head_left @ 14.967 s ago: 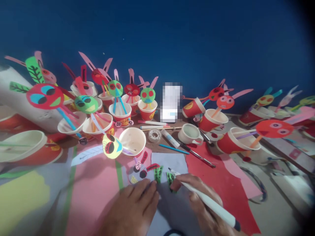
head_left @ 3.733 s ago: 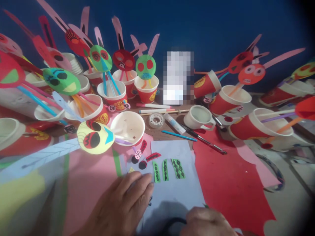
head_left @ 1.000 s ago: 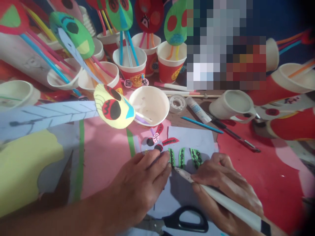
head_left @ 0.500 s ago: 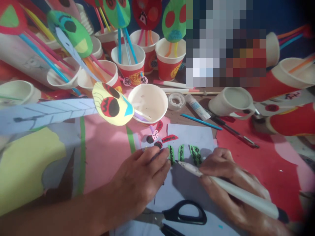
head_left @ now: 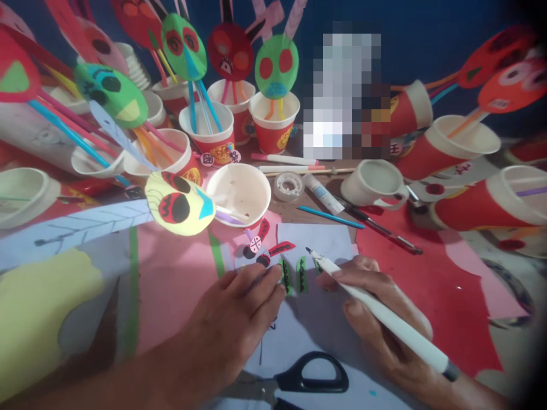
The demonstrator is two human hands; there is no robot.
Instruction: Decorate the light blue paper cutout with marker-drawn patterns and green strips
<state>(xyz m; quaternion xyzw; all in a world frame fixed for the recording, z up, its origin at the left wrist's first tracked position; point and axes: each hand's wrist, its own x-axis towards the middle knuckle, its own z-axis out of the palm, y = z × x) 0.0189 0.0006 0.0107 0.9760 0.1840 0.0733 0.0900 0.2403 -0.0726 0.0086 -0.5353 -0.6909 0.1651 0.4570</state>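
Observation:
My right hand (head_left: 384, 319) grips a white marker (head_left: 384, 316), its black tip raised and pointing up and left above the pale blue paper (head_left: 314, 236). Under that tip and beside my right fingers are several small green paper strips (head_left: 301, 274) with black loops drawn on them. My left hand (head_left: 243, 319) lies palm down, fingers stretched out, its fingertips touching the leftmost strip. Just beyond those fingers rest small red cut-outs (head_left: 282, 248) with black marks and a little pink ladybird-like disc (head_left: 255, 244). Black-handled scissors (head_left: 314, 373) lie below, between my hands.
Paper cups (head_left: 273, 122) holding straws with painted paper faces stand along the back and sides. Behind my hands are an open cup (head_left: 239, 191), a tape roll (head_left: 288, 187), a glue stick (head_left: 323, 193), a mug (head_left: 374, 182) and a pen (head_left: 384, 228). Red paper (head_left: 436, 285) spreads at right.
The marker tip has lifted away from the green strips and moved up, still in my right hand. My left hand stays on the paper. The view has tilted up and shifted right.

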